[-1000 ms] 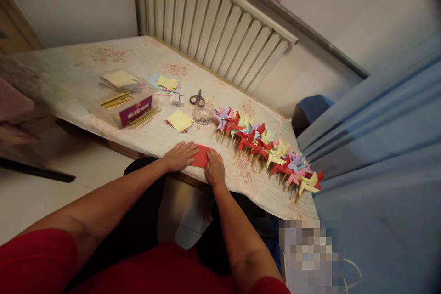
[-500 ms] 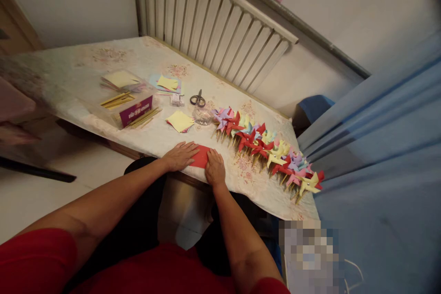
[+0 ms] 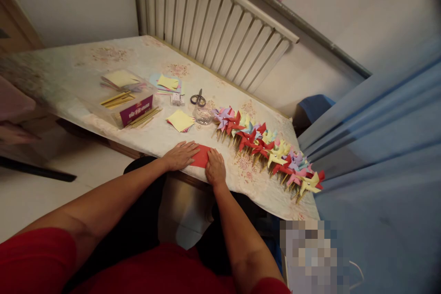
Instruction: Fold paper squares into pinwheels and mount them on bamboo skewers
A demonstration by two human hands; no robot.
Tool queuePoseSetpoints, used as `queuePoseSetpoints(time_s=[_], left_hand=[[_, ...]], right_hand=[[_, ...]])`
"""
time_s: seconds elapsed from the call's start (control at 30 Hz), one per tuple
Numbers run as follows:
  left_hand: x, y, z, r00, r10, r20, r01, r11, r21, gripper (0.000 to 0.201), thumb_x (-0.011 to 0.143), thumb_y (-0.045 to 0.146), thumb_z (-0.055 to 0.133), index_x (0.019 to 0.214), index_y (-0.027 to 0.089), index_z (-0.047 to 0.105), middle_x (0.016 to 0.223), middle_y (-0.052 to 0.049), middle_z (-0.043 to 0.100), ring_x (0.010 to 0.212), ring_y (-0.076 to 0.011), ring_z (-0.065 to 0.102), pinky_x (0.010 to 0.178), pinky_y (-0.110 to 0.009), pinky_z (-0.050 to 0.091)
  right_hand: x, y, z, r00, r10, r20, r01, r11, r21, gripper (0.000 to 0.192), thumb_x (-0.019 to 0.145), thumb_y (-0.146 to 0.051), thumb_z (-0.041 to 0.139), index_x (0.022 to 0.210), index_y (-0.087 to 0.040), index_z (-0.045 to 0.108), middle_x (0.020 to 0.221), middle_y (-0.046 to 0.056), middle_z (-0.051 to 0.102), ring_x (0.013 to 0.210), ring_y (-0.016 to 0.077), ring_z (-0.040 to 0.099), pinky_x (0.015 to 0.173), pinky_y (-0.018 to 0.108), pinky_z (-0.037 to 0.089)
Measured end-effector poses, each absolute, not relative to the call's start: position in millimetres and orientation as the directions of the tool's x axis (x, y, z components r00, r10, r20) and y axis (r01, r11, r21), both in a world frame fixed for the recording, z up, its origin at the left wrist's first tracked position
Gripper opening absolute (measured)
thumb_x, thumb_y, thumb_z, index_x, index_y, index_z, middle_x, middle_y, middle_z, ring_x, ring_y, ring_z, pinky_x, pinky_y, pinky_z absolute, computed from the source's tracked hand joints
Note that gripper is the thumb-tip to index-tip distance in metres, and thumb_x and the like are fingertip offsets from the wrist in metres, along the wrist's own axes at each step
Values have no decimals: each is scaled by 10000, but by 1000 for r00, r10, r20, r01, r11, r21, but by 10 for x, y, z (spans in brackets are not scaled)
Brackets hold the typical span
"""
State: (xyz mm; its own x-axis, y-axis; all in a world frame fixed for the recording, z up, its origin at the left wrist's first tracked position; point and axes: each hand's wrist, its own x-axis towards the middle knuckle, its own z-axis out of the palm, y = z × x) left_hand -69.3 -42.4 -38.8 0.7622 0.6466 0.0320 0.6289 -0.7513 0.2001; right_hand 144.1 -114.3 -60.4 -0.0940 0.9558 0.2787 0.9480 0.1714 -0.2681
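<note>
A red sheet of paper (image 3: 200,156) lies flat at the table's front edge, between my hands. My left hand (image 3: 180,156) rests flat on its left side, fingers stretched out. On its right edge lies my right hand (image 3: 216,166), fingertips pressing down and slightly bent. Just beyond is a stack of paper squares (image 3: 180,120), yellow on top. To the right stand several finished paper pinwheels (image 3: 262,144) on sticks, in red, yellow, pink, purple and blue. Behind the stack are a round clear dish (image 3: 203,116) and dark-handled scissors (image 3: 198,99).
At left a clear box (image 3: 136,111) with a purple label holds thin sticks, with more sticks (image 3: 144,118) beside it. Cut papers (image 3: 167,83) and a small box (image 3: 177,99) lie behind. A radiator (image 3: 213,23) and blue curtain (image 3: 372,147) border the flowered table. Another person's hand (image 3: 19,133) shows at far left.
Hardly anything differs. Both hands stay on the red paper, with only a very slight shift of the right hand and the view.
</note>
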Motion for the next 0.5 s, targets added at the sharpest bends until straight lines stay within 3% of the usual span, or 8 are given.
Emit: queuePoseSetpoints(time_s=[0.5], left_hand=[[-702, -410, -383, 770, 637, 14, 623, -757, 197, 564, 1017, 356, 388, 1563, 214, 414, 1657, -128, 356, 1558, -258, 251, 1235, -477, 173]], right_hand=[[1444, -1148, -597, -97, 958, 271, 950, 170, -261, 541, 904, -82, 446, 1435, -107, 550, 1554, 145, 506, 1508, 230, 377, 1271, 449, 235]])
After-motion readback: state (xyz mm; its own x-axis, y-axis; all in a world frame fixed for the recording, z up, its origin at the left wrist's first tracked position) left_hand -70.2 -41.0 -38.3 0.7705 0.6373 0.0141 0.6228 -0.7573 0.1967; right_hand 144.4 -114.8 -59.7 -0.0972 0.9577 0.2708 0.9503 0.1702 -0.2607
